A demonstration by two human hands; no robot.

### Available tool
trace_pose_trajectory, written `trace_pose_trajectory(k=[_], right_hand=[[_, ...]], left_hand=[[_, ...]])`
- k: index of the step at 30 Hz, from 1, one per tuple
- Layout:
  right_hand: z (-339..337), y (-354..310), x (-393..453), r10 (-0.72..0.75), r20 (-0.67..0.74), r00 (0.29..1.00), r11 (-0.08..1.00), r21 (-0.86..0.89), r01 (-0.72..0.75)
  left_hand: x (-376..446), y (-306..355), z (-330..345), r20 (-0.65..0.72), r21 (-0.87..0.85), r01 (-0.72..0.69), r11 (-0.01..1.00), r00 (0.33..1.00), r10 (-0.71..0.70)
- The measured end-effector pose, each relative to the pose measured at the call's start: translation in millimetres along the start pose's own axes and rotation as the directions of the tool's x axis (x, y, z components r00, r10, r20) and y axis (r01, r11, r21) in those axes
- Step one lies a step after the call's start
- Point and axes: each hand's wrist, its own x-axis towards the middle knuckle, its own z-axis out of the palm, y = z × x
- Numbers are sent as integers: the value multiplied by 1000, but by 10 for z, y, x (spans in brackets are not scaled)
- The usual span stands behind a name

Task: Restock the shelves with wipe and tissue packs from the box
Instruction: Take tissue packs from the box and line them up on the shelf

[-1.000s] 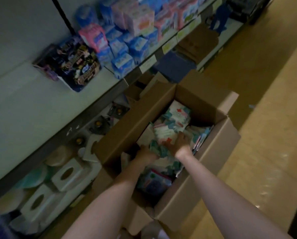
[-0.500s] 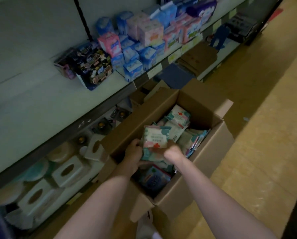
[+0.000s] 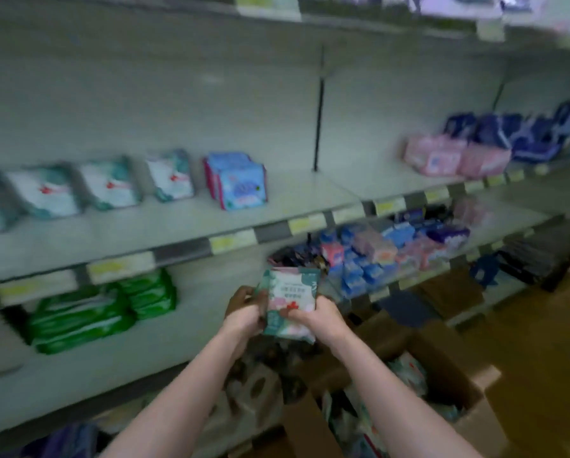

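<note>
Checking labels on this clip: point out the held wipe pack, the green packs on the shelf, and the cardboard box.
held wipe pack (image 3: 290, 297), head view, middle of its front face.
green packs (image 3: 78, 320), head view, front of the left pack.
cardboard box (image 3: 449, 368), head view, far inner wall.

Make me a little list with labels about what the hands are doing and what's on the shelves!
left hand: grips the packs' left side
right hand: grips the packs' lower right
held packs: teal and white bundle with a red mark, raised before the shelves
box: open cardboard, low right, more packs inside
middle shelf: similar teal packs, one blue pack
lower shelf: green packs
picture: blurry
</note>
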Motion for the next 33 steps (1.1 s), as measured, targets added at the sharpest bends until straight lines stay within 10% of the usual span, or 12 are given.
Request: trace_pose_trajectory(k=[15, 33], right_hand=[[1495, -2158, 321, -413, 201, 888, 909, 23, 417], [2538, -2335, 1245, -386, 244, 890, 890, 354, 289]], left_hand=[[302, 1394, -2059, -241, -233, -250, 940, 951, 193], [1190, 1185, -3040, -447, -234, -271, 934, 883, 144]])
